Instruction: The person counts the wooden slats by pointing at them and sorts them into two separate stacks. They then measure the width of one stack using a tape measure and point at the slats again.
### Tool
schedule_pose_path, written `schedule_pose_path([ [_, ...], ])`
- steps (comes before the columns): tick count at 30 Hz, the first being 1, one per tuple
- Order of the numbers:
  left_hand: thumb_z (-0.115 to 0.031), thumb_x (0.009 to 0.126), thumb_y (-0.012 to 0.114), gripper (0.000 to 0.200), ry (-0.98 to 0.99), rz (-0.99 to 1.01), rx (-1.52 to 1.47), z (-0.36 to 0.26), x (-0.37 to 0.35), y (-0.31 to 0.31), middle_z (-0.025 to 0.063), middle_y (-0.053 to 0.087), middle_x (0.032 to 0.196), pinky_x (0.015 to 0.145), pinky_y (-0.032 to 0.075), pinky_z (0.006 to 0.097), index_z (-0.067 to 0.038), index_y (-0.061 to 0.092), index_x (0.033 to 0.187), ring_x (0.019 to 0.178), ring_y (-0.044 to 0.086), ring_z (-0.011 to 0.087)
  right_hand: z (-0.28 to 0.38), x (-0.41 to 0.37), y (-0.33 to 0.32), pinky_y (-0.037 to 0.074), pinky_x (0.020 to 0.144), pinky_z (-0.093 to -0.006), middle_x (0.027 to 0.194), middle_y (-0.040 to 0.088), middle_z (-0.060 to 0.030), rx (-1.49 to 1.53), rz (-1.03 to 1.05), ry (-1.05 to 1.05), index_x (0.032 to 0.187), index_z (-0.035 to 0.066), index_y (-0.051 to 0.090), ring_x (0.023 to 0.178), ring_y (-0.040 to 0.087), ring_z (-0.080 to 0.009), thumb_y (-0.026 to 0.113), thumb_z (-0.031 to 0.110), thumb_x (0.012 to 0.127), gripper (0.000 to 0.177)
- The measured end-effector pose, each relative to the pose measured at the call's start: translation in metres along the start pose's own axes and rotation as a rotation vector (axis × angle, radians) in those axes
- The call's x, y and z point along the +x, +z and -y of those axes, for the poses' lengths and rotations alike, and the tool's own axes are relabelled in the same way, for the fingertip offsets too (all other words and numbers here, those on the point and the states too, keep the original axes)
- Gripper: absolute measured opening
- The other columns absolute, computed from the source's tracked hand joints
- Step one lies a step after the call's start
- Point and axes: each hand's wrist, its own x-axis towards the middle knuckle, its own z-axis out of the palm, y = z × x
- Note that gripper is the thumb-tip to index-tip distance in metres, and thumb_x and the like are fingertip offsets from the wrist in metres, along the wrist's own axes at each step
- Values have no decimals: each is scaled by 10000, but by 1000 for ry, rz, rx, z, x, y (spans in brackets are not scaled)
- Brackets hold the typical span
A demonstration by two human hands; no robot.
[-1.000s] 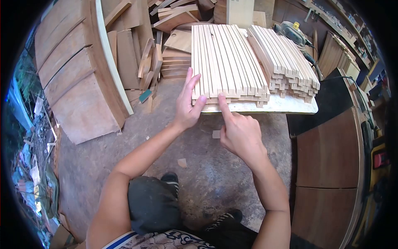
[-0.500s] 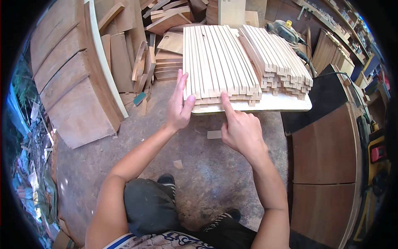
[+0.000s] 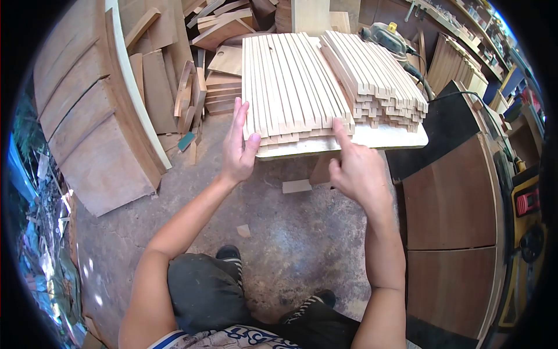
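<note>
Slats (image 3: 288,81) of pale wood lie in a layered stack at the upper centre of the frame, on a white board (image 3: 392,137). At centre left, the left hand (image 3: 237,152) is open, its 4 fingers and thumb extended along the stack's lower-left corner, bracing rather than gripping. Right of centre, the right hand (image 3: 361,171) is half open and holds nothing, 1 index finger extended to the slat ends, the others loosely curled. A 2nd stack (image 3: 381,67) sits just beside, towards the upper right.
</note>
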Motion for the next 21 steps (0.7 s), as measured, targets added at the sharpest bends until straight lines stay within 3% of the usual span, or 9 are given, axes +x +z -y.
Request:
schedule_pose_path([
  [4,-336,1049,523,724,-17,9,25,-4,1,-2,320,183,1712,1283,216,466,58,297,1613,1592,233,432,-29,-3,-19,593,812,-533,810,731,-255,-51,38,85,1546,135,484,791,739,-432,577,119,829,724],
  [8,-340,1052,513,724,-25,-1,34,-3,0,2,309,184,1715,1288,214,469,48,285,1620,1594,230,422,-38,-7,-27,581,835,-549,853,730,-279,6,-26,129,1491,125,550,825,724,-461,572,114,807,685],
  [12,-343,1051,506,730,-15,-16,5,1,0,5,307,184,1716,1290,207,469,49,277,1622,1598,220,418,-42,0,-14,572,878,-542,885,736,-276,34,63,157,1511,201,548,886,729,-444,584,132,814,701],
  [19,-367,1028,519,769,3,-21,-1,1,-1,3,302,183,1717,1297,187,481,43,266,1628,1603,198,423,-29,-2,-21,579,879,-532,887,741,-260,66,70,155,1536,225,516,890,734,-436,587,136,824,721],
  [21,-375,1023,524,778,21,-26,-2,0,0,3,302,187,1716,1298,182,493,39,266,1630,1602,197,428,-27,-1,-11,580,887,-531,885,742,-254,71,49,66,1537,236,515,888,734,-436,588,134,831,717],
])
